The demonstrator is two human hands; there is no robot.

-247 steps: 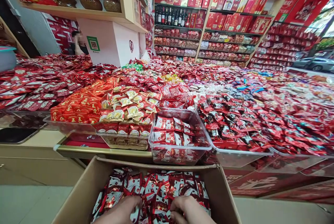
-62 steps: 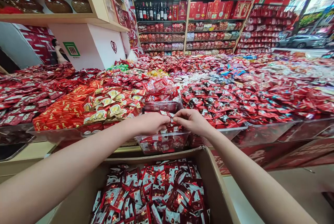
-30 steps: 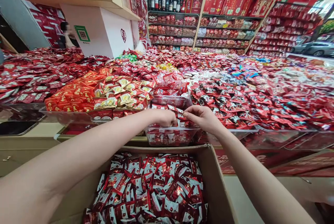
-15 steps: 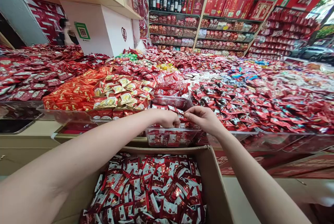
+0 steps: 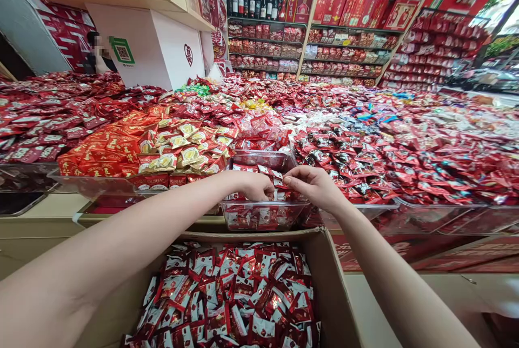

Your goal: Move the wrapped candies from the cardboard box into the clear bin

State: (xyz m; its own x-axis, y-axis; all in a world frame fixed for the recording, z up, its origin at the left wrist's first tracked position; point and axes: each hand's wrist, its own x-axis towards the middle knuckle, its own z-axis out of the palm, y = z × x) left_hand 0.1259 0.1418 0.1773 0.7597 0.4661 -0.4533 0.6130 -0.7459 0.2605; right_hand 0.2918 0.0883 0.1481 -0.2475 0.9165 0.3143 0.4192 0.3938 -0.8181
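In the middle, a clear plastic bin (image 5: 242, 205) holds red-and-white wrapped candy packets (image 5: 244, 167) below its rim. My left hand (image 5: 259, 186) reaches into it from the left, fingers curled down and closed among the packets; what they hold is hidden. From the right, my right hand (image 5: 314, 186) comes over the bin's right side, thumb and forefinger pinched on the edge of a red candy packet (image 5: 279, 179). Below my forearms stands an open cardboard carton (image 5: 338, 283), with many similar red-and-white packets (image 5: 219, 318) inside.
Orange-red packets (image 5: 109, 142) and gold durian packets (image 5: 188, 148) are heaped left of the bin. Dark red candies (image 5: 344, 159) are piled to its right. Behind stand a white pillar (image 5: 174, 48) and shelves with bottles (image 5: 259, 2). A person (image 5: 101, 56) is at far left.
The view has shifted slightly, moving the counter a little left in the picture. Both hands stay at the bin, with my left fingers slightly changed in position among the packets.
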